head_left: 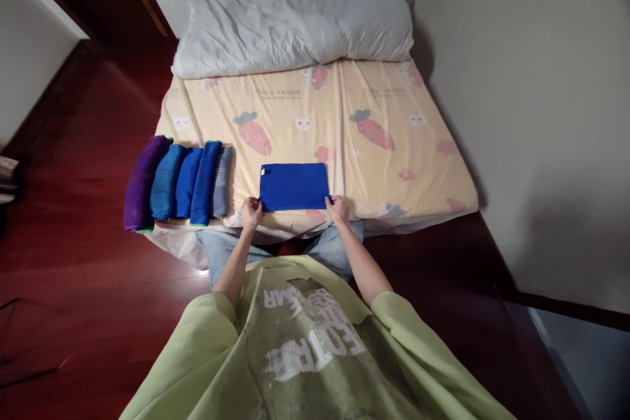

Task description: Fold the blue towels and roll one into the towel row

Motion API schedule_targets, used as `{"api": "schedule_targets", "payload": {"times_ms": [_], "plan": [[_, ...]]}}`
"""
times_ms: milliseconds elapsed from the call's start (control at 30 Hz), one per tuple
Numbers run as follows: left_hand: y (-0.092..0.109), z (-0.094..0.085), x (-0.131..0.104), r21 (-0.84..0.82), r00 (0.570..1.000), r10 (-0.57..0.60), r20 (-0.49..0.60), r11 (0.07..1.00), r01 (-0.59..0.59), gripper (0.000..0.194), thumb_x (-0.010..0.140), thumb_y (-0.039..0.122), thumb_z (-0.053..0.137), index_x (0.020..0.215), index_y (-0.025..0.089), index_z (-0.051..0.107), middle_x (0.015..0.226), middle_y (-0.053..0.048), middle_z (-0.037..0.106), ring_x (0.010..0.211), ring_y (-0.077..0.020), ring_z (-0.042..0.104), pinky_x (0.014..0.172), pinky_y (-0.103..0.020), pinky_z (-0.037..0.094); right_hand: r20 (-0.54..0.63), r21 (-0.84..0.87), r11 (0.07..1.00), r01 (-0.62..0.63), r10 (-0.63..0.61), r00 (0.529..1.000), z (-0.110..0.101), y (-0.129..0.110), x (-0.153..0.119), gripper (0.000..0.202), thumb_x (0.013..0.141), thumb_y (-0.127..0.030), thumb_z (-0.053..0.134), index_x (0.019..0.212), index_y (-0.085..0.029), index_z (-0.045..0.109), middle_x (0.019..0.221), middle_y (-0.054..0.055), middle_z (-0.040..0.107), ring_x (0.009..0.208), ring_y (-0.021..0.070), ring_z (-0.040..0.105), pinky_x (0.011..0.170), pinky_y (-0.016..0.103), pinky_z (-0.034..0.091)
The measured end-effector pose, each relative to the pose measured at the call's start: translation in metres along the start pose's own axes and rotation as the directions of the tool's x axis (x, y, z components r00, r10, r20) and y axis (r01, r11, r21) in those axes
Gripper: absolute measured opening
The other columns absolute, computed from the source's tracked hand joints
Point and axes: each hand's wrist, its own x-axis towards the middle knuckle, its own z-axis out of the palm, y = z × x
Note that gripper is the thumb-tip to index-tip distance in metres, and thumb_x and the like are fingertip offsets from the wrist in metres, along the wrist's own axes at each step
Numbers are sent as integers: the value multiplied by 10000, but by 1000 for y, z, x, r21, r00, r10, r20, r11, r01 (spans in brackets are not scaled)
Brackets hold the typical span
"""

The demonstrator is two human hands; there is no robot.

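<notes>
A blue towel [294, 186] lies flat as a rectangle on the bed, its small white label at the far left corner. My left hand [251, 213] pinches the near left corner. At the near right corner, the fingers of my right hand [337, 209] are closed on the same towel. To the left stands a row of rolled or folded towels: a purple towel [142, 184], a teal-blue towel [166, 182], two blue ones, of which one blue towel [205, 182] is nearest the right, and a grey-blue towel [222, 182] at the end.
The bed's yellow sheet [300, 134] has carrot and cat prints. A bulky pale quilt or pillow [295, 10] covers the far end. A white wall [531, 111] runs along the right, and dark red flooring [73, 243] lies to the left.
</notes>
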Motion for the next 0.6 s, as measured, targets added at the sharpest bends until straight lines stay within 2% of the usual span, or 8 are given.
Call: {"api": "schedule_targets", "payload": {"times_ms": [200, 367, 500, 600], "plan": [[-2, 2, -4, 17, 991, 122, -62, 993, -121, 68, 870, 247, 589, 902, 203, 631, 1046, -111, 662, 805, -218, 692, 867, -354, 561, -27, -4, 1000, -17, 17, 999, 0, -4, -2, 358, 988, -469, 588, 1170, -169, 655, 1051, 130, 744, 967, 262, 692, 842, 323, 492], [-1, 3, -6, 27, 981, 195, -14, 981, -194, 145, 908, 179, 528, 919, 181, 673, 1118, -125, 630, 790, -187, 682, 853, -329, 562, -56, 2, 1000, -17, 17, 998, 2, -2, -3, 391, 977, -450, 596, 1233, -155, 577, 970, 127, 726, 896, 270, 684, 791, 332, 487], [-4, 5, -8, 108, 953, 301, 21, 947, -302, 202, 937, 175, 521, 987, 178, 717, 1214, -145, 639, 943, -226, 681, 891, -351, 553, -132, 5, 991, 134, -132, 982, 8, 8, -8, 268, 987, -382, 551, 1157, -179, 597, 997, 95, 700, 863, 225, 652, 761, 298, 483], [-10, 4, -8, 185, 934, 356, 26, 916, -355, 222, 960, 204, 534, 996, 199, 753, 1221, -136, 665, 1010, -259, 652, 879, -377, 553, -212, -45, 944, 327, -329, 920, 11, 18, -10, 204, 1000, -301, 501, 1050, -177, 655, 1096, 116, 671, 917, 207, 629, 802, 293, 494]]}}
